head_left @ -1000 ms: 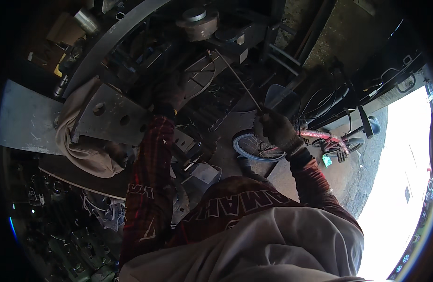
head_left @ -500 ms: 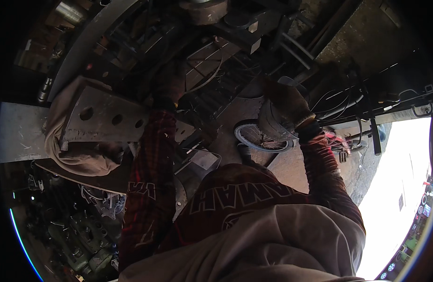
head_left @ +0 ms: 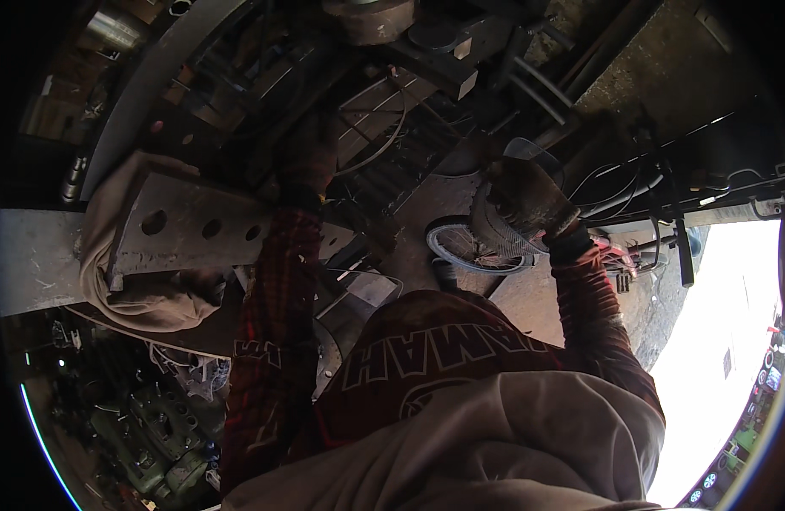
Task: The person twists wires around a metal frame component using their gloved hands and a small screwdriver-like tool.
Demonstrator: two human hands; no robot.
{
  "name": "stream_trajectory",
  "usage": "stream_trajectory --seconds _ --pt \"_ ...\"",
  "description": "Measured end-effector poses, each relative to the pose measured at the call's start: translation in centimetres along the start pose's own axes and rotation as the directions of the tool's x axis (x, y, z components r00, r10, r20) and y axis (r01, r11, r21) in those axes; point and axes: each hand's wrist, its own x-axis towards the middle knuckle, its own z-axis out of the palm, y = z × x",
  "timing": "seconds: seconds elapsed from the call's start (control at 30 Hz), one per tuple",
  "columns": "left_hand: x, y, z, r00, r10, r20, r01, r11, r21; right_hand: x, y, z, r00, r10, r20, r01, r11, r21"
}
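Observation:
My right hand (head_left: pixel 522 198), in a worn dark glove, is raised in front of me and closed around a pale, round, mesh-like object (head_left: pixel 493 228); its exact shape is unclear. My left arm in a red plaid sleeve reaches forward to my left hand (head_left: pixel 311 163), also in a dark glove. It rests against dark metal framework (head_left: pixel 384 128), and the gloom hides its grip. A grey steel beam with round holes (head_left: pixel 197 228) lies just left of that arm.
A beige cloth (head_left: pixel 133 298) hangs over the beam's end. A bicycle wheel (head_left: pixel 461 249) lies on the dirt floor below my right hand. Cables (head_left: pixel 656 183) run along the right. Green machine parts (head_left: pixel 154 426) sit at the lower left.
My right hand held a thin rod pointing up-left; the rod is out of sight now, and the hand has risen to the right with the mesh-like object. The view has closed in on the framework.

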Motion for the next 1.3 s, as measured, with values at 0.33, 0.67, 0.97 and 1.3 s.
stream_trajectory --seconds 0.33,0.67,0.97,1.3 --pt "-0.1 0.5 0.3 0.998 -0.010 0.054 0.010 1.000 0.016 5.1 0.2 20.6 0.914 -0.207 -0.349 0.385 0.710 0.589" --pt "0.0 -0.6 0.2 0.999 -0.018 0.044 0.018 1.000 -0.001 2.4 -0.9 9.1 0.691 -0.709 -0.141 0.506 0.614 -0.605" --pt "-0.2 0.1 -0.3 0.998 -0.030 0.057 0.027 0.999 0.045 2.0 -2.7 7.6 0.859 -0.500 -0.112 0.458 0.848 -0.268" --pt "-0.1 0.4 -0.6 0.995 0.035 0.090 -0.031 0.998 -0.050 3.6 -0.7 9.5 0.912 -0.362 -0.190 0.348 0.932 -0.103"
